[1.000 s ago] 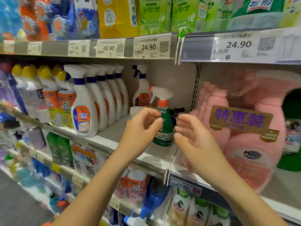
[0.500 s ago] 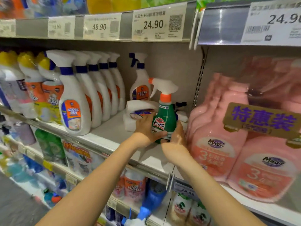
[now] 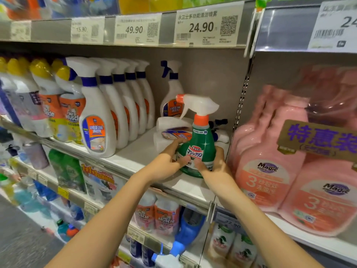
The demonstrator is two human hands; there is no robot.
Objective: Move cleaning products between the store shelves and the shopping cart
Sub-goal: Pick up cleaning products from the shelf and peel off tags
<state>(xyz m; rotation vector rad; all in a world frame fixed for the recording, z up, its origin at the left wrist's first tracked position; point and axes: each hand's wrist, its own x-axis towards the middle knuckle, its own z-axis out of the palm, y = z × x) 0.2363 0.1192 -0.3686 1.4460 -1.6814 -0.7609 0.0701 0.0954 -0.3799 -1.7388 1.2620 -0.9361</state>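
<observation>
**Now that both hands are on it, the green sprayer can leave the shelf**

Where a second ago my feed showed two open hands hanging short of the bottle, it now shows them closed on it. The left hand (image 3: 168,164) wraps the lower body from the left, thumb across the front label. The right hand (image 3: 214,169) cups the other flank, its fingers curled round the base. They sit close together, with only the label between the thumbs.

The green spray bottle (image 3: 201,146) stands upright between them, near the front edge of the shelf (image 3: 135,157), its orange-tipped nozzle pointing left. I cannot tell whether its base has left the board yet.

Just behind it a white sprayer (image 3: 173,130) lies on its side, and another stands further back by the rear wall. A row of white trigger bottles (image 3: 96,122) fills the shelf to the left. Pink refill bottles (image 3: 266,161) crowd in just beside the right wrist, past the shelf divider. The shopping cart is out of my view.

I read the change as the reach being over and the grasp made, so the lift and the carry to the cart come next. The risk I see is the trigger head or my right wrist brushing the pink bottles on the way out.
</observation>
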